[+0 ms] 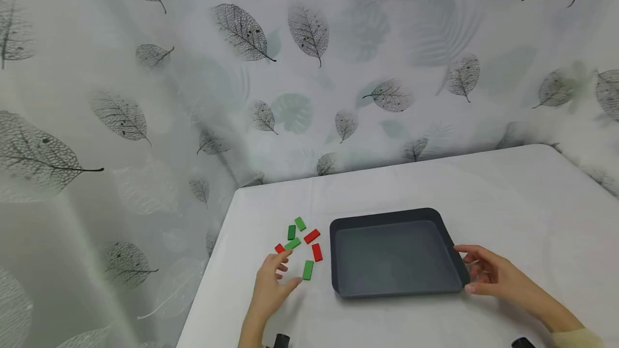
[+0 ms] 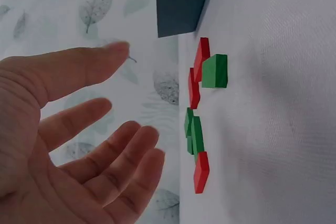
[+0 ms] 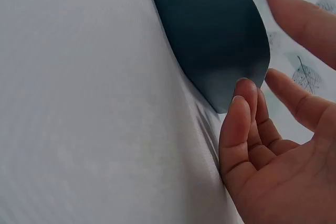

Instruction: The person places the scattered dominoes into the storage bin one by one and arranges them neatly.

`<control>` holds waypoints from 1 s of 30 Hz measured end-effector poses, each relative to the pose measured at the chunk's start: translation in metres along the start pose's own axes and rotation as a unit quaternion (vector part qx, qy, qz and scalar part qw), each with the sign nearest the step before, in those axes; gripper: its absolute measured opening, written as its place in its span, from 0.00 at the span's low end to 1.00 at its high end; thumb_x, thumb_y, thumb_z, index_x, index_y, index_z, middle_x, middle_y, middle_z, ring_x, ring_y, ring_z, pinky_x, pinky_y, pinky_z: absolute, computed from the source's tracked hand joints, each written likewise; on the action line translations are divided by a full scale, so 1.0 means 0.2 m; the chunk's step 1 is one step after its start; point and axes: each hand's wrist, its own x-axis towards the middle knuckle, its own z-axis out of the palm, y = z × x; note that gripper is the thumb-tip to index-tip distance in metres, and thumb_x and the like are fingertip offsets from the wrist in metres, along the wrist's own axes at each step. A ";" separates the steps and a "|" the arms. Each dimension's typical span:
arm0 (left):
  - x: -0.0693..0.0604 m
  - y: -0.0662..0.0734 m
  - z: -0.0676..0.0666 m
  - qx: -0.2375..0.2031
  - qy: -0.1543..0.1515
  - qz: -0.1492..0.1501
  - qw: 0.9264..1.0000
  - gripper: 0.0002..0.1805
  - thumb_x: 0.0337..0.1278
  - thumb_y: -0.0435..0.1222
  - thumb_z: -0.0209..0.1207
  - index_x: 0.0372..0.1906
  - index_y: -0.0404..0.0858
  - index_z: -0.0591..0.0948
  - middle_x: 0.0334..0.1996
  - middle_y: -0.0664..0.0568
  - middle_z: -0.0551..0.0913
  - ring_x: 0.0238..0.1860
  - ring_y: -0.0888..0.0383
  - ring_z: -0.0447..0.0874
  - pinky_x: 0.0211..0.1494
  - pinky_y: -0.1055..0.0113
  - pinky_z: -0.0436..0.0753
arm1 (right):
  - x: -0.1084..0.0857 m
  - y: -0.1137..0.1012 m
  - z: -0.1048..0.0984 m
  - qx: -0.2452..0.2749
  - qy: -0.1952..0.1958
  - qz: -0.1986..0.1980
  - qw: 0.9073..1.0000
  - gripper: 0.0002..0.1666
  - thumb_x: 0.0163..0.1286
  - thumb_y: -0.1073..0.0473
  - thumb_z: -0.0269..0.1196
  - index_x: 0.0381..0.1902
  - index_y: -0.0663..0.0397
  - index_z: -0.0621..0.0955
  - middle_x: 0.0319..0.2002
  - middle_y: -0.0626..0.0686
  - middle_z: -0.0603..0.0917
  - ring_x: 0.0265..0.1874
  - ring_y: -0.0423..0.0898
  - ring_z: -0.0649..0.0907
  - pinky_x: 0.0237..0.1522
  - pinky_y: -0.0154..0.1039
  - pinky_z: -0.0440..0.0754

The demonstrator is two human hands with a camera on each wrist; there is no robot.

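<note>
A dark grey rectangular tray (image 1: 396, 259) lies on the white table. To its left are several small green blocks (image 1: 308, 270) and red blocks (image 1: 316, 252), scattered flat. My left hand (image 1: 271, 286) hovers just in front of the blocks, thumb and fingers spread with nothing between them; the left wrist view shows it apart from the green block (image 2: 214, 71) and red block (image 2: 201, 172). At the tray's right side is my right hand (image 1: 493, 278), its fingers loosely bent beside the wall. In the right wrist view its fingertips are close against the tray (image 3: 220, 45); firm contact is unclear.
The white table (image 1: 387, 324) extends around the tray, with its left edge near my left forearm. Leaf-patterned sheets (image 1: 300, 85) hang behind the table and along its left side. Small black objects (image 1: 281, 340) show at the bottom edge near both forearms.
</note>
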 end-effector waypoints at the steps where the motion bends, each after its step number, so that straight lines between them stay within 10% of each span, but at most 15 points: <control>1: 0.02 -0.01 0.01 -0.029 -0.027 -0.006 0.999 0.33 0.42 0.32 0.74 0.60 0.38 0.78 0.45 0.42 0.79 0.41 0.51 0.80 0.42 0.64 0.83 | -0.01 0.01 0.00 0.012 -0.006 0.004 1.000 0.39 0.59 0.74 0.65 0.67 0.65 0.65 0.44 0.46 0.72 0.34 0.42 0.76 0.30 0.35 0.76; 9: 0.13 -0.09 0.09 -0.133 -0.145 -0.044 0.980 0.33 0.39 0.25 0.73 0.58 0.33 0.78 0.46 0.39 0.79 0.39 0.51 0.80 0.39 0.71 0.81 | -0.02 0.04 -0.01 0.033 -0.015 -0.007 0.999 0.38 0.60 0.76 0.64 0.68 0.60 0.66 0.43 0.45 0.72 0.34 0.42 0.75 0.29 0.35 0.74; 30: 0.14 -0.18 0.15 -0.140 -0.147 -0.053 0.978 0.23 0.42 0.24 0.70 0.50 0.33 0.83 0.39 0.46 0.78 0.37 0.56 0.77 0.36 0.75 0.79 | -0.01 0.06 0.01 0.032 0.006 -0.030 0.999 0.38 0.58 0.78 0.63 0.67 0.63 0.68 0.42 0.45 0.73 0.33 0.42 0.77 0.29 0.35 0.74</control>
